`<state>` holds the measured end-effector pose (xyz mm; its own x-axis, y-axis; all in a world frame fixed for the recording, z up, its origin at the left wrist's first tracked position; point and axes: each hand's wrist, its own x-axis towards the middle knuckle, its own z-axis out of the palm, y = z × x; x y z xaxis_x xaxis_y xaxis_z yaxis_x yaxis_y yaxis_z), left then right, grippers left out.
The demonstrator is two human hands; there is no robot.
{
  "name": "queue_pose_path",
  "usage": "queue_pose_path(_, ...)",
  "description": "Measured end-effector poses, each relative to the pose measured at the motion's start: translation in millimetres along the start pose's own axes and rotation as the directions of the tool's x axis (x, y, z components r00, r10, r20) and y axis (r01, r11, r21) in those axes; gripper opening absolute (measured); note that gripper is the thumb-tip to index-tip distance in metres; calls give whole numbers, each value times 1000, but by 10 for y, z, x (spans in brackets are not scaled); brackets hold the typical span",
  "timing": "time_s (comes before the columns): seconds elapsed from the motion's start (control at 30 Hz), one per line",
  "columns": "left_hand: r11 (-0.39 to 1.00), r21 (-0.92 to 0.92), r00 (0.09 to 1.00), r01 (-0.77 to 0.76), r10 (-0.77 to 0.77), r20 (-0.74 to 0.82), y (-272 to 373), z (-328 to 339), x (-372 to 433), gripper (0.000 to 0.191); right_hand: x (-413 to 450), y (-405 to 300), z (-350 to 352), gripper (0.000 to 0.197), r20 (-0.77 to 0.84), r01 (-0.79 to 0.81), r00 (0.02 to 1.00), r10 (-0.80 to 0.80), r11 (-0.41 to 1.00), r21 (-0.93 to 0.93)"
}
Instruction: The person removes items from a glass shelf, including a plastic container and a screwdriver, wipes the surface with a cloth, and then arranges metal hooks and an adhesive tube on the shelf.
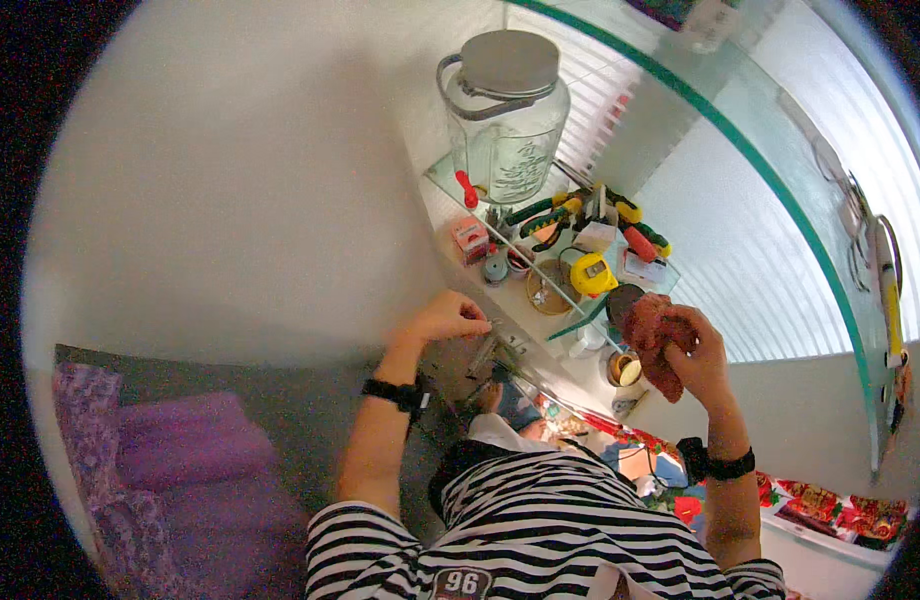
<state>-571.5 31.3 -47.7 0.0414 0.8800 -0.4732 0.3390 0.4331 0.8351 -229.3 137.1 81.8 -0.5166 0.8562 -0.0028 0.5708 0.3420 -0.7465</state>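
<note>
My left hand is at the edge of the white ledge, thumb and index fingertip together; whether a tiny thing lies between them cannot be made out. My right hand grips a crumpled reddish-brown cloth, beside a dark round object. Between and beyond the hands are a yellow tape measure, a round shallow dish with small bits in it, a grey roll and a small red-and-white box. Green-and-yellow-handled pliers lie among other tools farther back.
A large lidded glass jar stands on a glass shelf at the back. The green edge of another glass pane curves across the right. A round container sits below the cloth. Purple fabric lies lower left.
</note>
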Motion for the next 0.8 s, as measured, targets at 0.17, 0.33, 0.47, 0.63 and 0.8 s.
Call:
queue_pose_path(0.17, 999, -24, 975, -28, 22, -220, -1003, 723, 1008, 26, -30, 21, 61, 37, 3, -107, 994, 107, 994, 13)
queue_pose_path(0.33, 989, -148, 926, 0, -55, -373, -1258, 1215, 1800, 28, -114, 85, 29, 37, -58, 1, 998, -2, 1000, -13)
queue_pose_path(0.47, 992, -83, 919, -92, 52, -392, -873, 1371, 2215, 27, -247, 287, -130, 38, -141, -54, 989, 47, 997, -51)
queue_pose_path(0.63, 990, 139, 908, 17, 43, -418, -1159, 1167, 2614, 30, -268, 226, -141, 37, -141, -127, 981, 132, 991, 45)
queue_pose_path(0.8, 957, -110, 937, -267, 232, -261, -728, 962, 2266, 23, -339, 38, -280, 38, -141, -140, 979, 149, 988, 69)
